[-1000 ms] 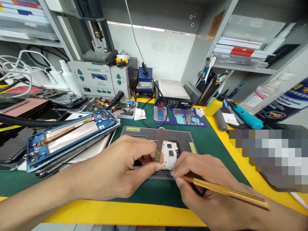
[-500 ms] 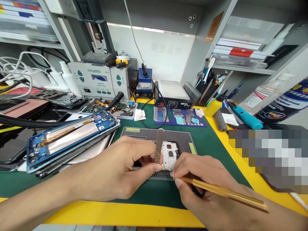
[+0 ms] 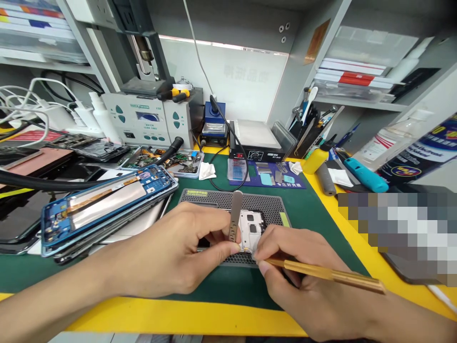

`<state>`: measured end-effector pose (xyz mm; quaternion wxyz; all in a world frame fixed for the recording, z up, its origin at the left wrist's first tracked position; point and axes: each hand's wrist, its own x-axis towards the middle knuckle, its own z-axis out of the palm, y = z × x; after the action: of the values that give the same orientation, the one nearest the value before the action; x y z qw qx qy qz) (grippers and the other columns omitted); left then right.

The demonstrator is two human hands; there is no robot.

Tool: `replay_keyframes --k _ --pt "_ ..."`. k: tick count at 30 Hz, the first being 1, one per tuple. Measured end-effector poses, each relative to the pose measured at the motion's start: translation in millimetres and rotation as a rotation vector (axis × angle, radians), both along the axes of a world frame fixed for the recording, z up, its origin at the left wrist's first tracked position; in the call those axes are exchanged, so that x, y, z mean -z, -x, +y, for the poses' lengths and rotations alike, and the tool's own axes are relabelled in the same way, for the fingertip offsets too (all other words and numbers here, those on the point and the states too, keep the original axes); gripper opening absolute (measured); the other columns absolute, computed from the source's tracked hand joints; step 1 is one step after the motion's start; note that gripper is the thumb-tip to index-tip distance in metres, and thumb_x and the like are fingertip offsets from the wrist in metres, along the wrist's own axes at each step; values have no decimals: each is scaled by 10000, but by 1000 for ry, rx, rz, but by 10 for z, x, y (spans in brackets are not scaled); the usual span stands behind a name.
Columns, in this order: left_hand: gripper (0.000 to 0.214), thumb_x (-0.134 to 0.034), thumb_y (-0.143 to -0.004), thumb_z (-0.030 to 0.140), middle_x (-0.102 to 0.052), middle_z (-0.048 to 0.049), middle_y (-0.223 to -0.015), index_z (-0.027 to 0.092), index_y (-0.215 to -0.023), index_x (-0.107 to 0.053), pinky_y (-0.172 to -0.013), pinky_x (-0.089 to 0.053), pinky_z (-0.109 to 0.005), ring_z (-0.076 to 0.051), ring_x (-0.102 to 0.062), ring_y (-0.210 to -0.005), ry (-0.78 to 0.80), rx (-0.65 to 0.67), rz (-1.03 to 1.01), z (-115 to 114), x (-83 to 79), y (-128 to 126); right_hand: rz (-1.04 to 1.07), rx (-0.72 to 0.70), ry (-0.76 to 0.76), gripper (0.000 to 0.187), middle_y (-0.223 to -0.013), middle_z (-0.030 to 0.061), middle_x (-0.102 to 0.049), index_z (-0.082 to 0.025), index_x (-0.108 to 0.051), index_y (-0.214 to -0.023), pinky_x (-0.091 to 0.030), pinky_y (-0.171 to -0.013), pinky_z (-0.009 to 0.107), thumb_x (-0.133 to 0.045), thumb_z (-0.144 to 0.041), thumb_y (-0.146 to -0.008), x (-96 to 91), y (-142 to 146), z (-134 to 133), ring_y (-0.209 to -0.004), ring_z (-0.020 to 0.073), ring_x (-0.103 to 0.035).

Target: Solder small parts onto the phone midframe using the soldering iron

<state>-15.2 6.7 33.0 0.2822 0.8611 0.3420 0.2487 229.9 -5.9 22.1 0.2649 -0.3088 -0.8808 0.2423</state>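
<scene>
My left hand [image 3: 194, 243] pinches a flat grey metal pry tool [image 3: 235, 216] that stands nearly upright. Under its fingers lies an opened phone [image 3: 251, 233] with a pale inner plate, its left part covered by the hand. My right hand [image 3: 303, 276] grips a slim tool with a gold handle [image 3: 328, 274], slanting down to the right. That tool's tip is hidden by the fingers at the phone's lower right corner. Something small and translucent shows at those fingertips, too unclear to name. A grey honeycomb-patterned pad [image 3: 274, 205] carries the phone.
At left, phone frames are piled up, a blue one [image 3: 110, 202] on top. A tray of circuit boards [image 3: 185, 166] and a soldering station [image 3: 143, 119] stand behind. A heating plate [image 3: 259, 138] sits at the back; a yellow bottle [image 3: 317, 157] and a teal tool [image 3: 366, 174] are at right.
The gold handle's rear end has swung slightly up and left, as my right fingers shifted a little. The left hand and its pry tool look nearly unchanged.
</scene>
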Motion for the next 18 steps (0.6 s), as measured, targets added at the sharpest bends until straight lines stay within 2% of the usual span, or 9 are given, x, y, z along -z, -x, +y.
replay_keyframes --k 6,18 --pt "150 -580 -985 203 -616 52 -683 185 -886 -691 -514 -355 -245 -94 -474 -559 -4 -4 2 5 3 6 14 -36 -43 203 -763 -31 -598 -211 -536 -889 -392 -590 265 -564 -26 -814 39 -32 -19 -656 119 -578" --pt "133 -582 -976 175 -669 24 -732 191 -887 -681 -540 -375 -235 -108 -560 -590 -26 10 8 -3 2 11 2 -49 -87 221 -785 -26 -585 -216 -520 -928 -382 -586 260 -559 -21 -830 26 -23 -17 -642 120 -544"
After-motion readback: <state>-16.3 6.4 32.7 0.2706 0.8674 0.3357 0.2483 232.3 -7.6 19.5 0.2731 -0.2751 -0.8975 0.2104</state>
